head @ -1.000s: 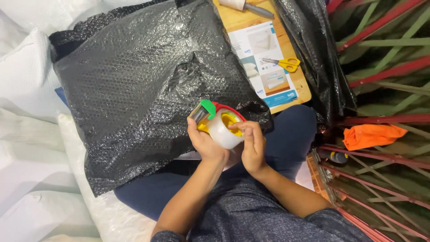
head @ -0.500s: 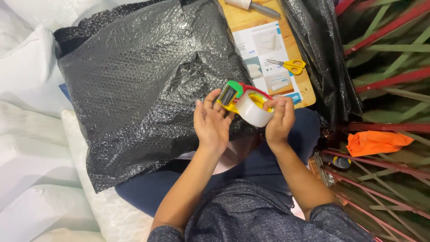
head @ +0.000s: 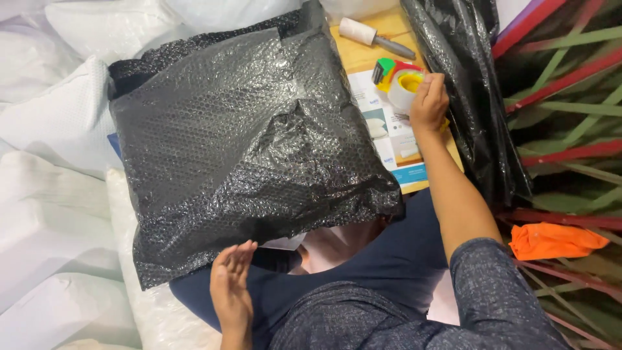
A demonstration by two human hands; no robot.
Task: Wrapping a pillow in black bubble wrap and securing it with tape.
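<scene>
**Tape dispenser carried off the lap to the board at upper right**

A second ago both hands met over the lap at the lower middle of the frame, holding the tape dispenser between them at the near edge of the black parcel. Now they are apart. The right hand (head: 427,104) has reached out to the upper right and holds the tape dispenser (head: 400,83) over the wooden board (head: 363,55), just above the printed sheet (head: 392,139) lying there. The left hand (head: 231,291) has dropped to the lower middle, near the front edge of the black bubble-wrapped parcel (head: 246,149).

Judged from this, the taping at the near edge looks paused or finished, and the dispenser is being parked or set aside on the board; whether it already rests on the surface cannot be told.

The right hand's fingers are curled round the roll of the dispenser, closed on it from the right side, with the green and red handle end sticking out to the upper left. The left hand is spread, palm turned sideways, fingers loosely together and holding nothing; its fingertips lie just short of the parcel's lower edge, and contact cannot be confirmed.

A white lint roller (head: 372,35) lies on the board above the dispenser. An orange cloth (head: 551,241) sits at the lower right among red and green slats.
</scene>
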